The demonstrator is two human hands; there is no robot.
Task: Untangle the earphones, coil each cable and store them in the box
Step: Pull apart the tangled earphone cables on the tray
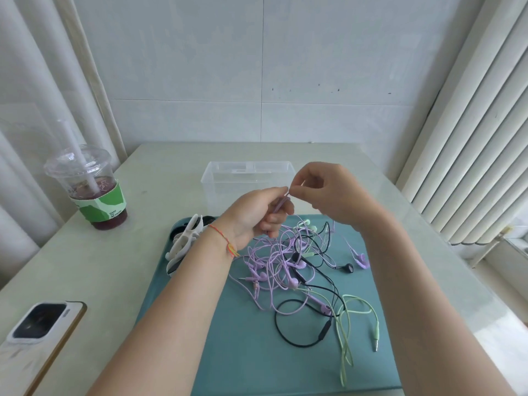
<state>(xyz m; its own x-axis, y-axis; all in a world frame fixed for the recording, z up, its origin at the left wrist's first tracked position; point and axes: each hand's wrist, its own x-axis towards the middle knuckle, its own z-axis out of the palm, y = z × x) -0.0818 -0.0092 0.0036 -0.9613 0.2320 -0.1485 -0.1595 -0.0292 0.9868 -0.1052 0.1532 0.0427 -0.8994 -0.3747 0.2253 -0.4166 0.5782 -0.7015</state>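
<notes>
Pinching purple cable (281,202), both hands (257,212) (328,192) hide its end.

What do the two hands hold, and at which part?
Both the left hand and right hand pinch one thin purple earphone cable, along its wire above the tangle.

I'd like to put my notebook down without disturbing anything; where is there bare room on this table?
Bare tabletop lies between the plastic iced-drink cup and the clear plastic box, and right of the teal mat. The mat's middle is crowded with tangled purple, black and green earphones.
</notes>
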